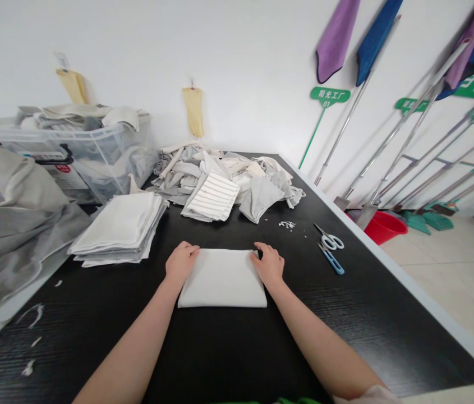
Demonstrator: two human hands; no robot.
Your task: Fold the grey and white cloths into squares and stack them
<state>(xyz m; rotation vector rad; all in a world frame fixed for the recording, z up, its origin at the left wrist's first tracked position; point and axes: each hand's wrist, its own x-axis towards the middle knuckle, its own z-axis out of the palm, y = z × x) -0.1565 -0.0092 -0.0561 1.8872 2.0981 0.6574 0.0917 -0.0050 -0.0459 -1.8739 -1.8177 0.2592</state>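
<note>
A folded white cloth [224,280] lies flat on the black table [220,353] in front of me. At its far left corner, my left hand [181,261] pinches the edge between thumb and fingers. My right hand [269,262] has hold of the far right corner, its fingers curled and thumb on the cloth. Left of the cloth stands a stack of folded pale cloths [119,227]. Beyond it, a striped folded cloth [214,195] leans against a loose heap of grey and white cloths [228,165].
Scissors [330,240] and a blue-handled cutter [331,260] lie on the right, near thread scraps [287,224]. A clear plastic bin [106,163] full of cloths stands back left, with grey fabric [13,224] before it. Right of the table are a red bucket [385,227] and long-handled tools.
</note>
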